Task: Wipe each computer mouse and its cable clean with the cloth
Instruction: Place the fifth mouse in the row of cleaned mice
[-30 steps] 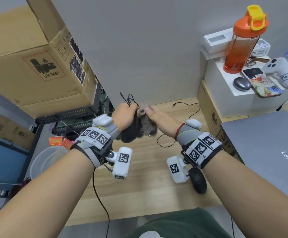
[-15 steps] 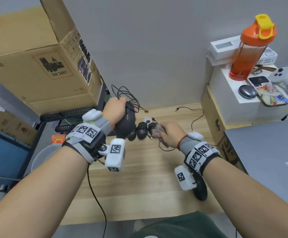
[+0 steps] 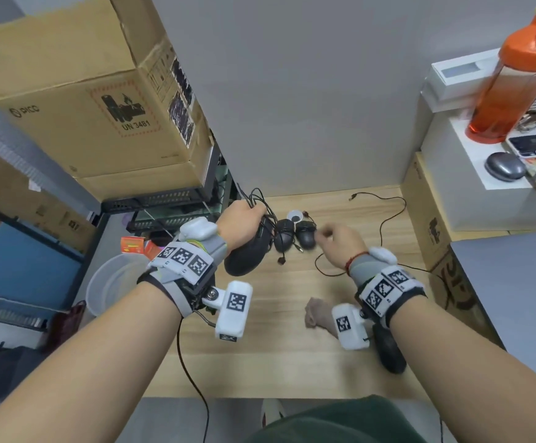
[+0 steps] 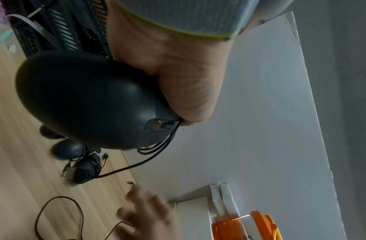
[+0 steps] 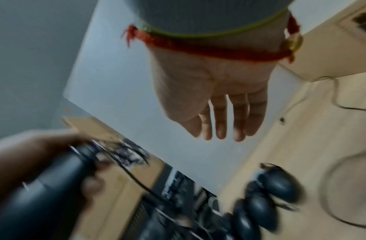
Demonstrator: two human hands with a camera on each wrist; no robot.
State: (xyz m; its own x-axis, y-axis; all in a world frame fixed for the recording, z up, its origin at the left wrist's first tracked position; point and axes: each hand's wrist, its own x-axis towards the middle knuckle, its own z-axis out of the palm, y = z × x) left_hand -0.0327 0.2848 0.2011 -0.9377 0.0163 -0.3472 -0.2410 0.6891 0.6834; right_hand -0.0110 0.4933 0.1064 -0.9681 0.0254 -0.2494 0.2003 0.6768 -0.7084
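My left hand (image 3: 244, 219) grips a large black mouse (image 3: 247, 254) above the wooden desk (image 3: 276, 372), with its bundled cable (image 3: 260, 199) pinched against the mouse's front. The left wrist view shows the mouse (image 4: 85, 100) under my palm (image 4: 178, 81). My right hand (image 3: 337, 244) hovers empty beside it, fingers (image 5: 221, 123) straight. The brownish cloth (image 3: 316, 311) lies crumpled on the desk below my right wrist. Two small black mice (image 3: 284, 239) (image 3: 305, 238) sit at the back. Another black mouse (image 3: 388, 350) lies under my right forearm.
A loose black cable (image 3: 388, 219) loops over the desk's right side. A cardboard box (image 3: 84, 107) stands at left over a black rack. At right are a white box holding an orange bottle (image 3: 516, 75) and a grey mouse (image 3: 505, 171), and a grey laptop (image 3: 516, 298).
My right hand let go of the cloth, which now lies on the desk, and moved up toward the small mice. My left hand drew the large mouse away to the left.
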